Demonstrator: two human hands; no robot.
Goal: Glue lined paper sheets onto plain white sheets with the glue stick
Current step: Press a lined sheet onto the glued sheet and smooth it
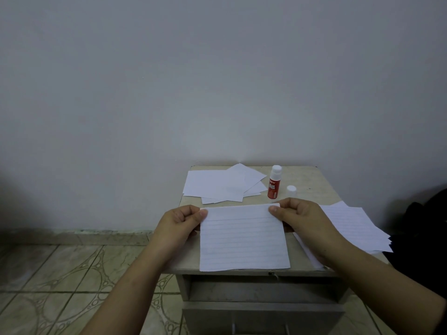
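- Both hands, left hand (180,222) and right hand (298,217), pinched the lined sheet (243,240) by its far corners in their fingers.
- Judged step: laying it for gluing; next, reach the uncapped glue stick (274,182) just beyond the sheet.

Lined sheet (244,240) flat at table front; glue stick (274,183) upright, uncapped, behind; plain sheets (215,184) far left.

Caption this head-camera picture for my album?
Both hands pinch a lined white paper sheet beside a red uncapped glue stick.
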